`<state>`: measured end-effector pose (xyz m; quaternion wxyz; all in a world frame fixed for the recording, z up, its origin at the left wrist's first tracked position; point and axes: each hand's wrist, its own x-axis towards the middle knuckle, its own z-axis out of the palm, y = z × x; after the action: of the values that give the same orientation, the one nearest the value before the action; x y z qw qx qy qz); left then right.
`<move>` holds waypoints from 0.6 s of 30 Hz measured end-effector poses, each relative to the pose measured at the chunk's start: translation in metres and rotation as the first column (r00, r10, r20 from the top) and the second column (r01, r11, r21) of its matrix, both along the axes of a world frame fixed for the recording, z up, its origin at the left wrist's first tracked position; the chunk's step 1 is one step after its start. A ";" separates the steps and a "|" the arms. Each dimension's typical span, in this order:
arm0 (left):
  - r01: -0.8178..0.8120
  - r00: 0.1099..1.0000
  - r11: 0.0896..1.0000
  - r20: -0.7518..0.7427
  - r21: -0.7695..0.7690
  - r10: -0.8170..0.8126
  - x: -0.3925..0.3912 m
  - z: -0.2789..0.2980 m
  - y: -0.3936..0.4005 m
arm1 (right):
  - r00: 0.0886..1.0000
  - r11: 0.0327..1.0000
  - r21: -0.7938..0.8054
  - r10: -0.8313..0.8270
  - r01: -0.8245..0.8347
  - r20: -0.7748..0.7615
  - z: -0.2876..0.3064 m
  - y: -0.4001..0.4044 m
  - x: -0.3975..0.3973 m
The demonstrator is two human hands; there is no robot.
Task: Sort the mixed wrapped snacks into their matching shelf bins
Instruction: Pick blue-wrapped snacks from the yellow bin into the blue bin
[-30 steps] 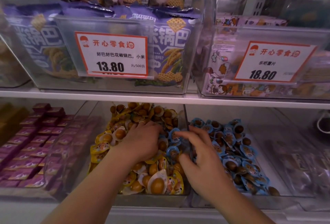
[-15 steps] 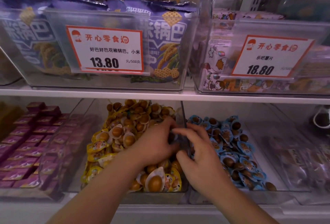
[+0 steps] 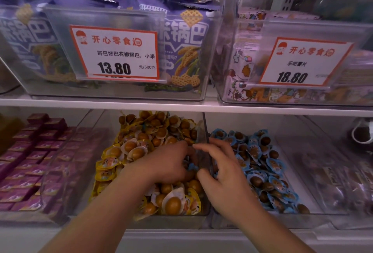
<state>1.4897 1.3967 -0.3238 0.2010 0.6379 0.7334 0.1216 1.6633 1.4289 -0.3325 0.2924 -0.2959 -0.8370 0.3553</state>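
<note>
A clear bin (image 3: pixel 177 222) on the lower shelf holds a heap of yellow-wrapped egg snacks (image 3: pixel 139 149). The bin (image 3: pixel 314 198) to its right holds blue-wrapped egg snacks (image 3: pixel 260 164). My left hand (image 3: pixel 167 164) lies in the yellow bin by the dividing wall (image 3: pixel 204 129), its fingers curled down round a blue-wrapped snack (image 3: pixel 192 167) that shows under them. My right hand (image 3: pixel 224 174) arches over the dividing wall. Its spread fingers reach toward the left hand, and the index tip nearly touches it. What lies under its palm is hidden.
Left of the yellow bin stands a bin of purple wrapped bars (image 3: pixel 30 164). On the white shelf board (image 3: pixel 101 104) above are clear bins of purple crisp bags (image 3: pixel 185 36) and cartoon-printed packs (image 3: pixel 242 71), with price cards 13.80 (image 3: pixel 115 52) and 18.80 (image 3: pixel 302 61). Far right holds dark packets (image 3: pixel 335 174).
My left hand has slid right to the dividing wall and closed over the blue wrappers. The right hand has stayed at the wall as the two hands came together. The view dipped slightly.
</note>
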 end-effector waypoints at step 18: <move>-0.515 -0.384 0.815 0.922 -0.265 0.058 -0.031 0.048 -0.053 | 0.927 0.962 0.176 -0.137 0.209 -0.348 0.031 -0.023 -0.019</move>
<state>1.4584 1.3434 -0.2754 0.5604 0.0793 0.3873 0.7278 1.6440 1.4057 -0.3017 0.4893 -0.2723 -0.7788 0.2826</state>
